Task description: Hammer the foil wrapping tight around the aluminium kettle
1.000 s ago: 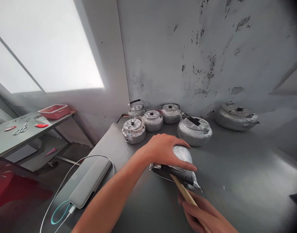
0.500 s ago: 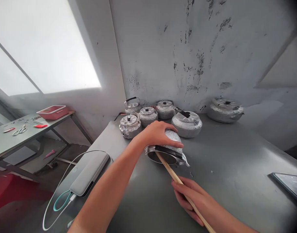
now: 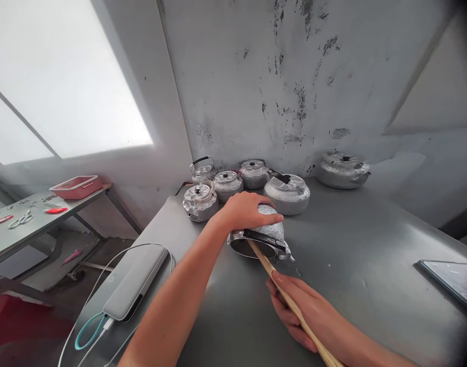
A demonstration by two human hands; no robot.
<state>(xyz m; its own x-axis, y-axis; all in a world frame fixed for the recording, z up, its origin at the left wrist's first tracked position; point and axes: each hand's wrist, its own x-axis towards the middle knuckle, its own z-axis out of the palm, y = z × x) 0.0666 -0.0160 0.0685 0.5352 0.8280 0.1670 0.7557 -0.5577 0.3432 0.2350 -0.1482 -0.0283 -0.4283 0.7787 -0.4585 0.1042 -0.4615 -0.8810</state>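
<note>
A silvery kettle (image 3: 271,224) lies tipped on the grey table, its open mouth facing me and its black handle folded across the rim. Over its top my left hand (image 3: 246,210) is closed, thumb and fingers spread around the body. My right hand (image 3: 298,311) grips a wooden stick (image 3: 294,306), whose far end goes into the kettle's mouth; that tip is hidden inside. Just behind stand a wide lidded kettle (image 3: 289,196) and a smaller kettle (image 3: 200,204) with a spout.
More kettles stand along the wall, one (image 3: 344,171) at the far right. A power bank (image 3: 136,283) with cables lies at the left, a phone (image 3: 449,280) at the right edge. On a side table are a pink basket (image 3: 76,188) and scissors (image 3: 21,219).
My view has turned slightly right. Both hands keep their holds on the kettle and the stick, and the stick remains inside the mouth.
</note>
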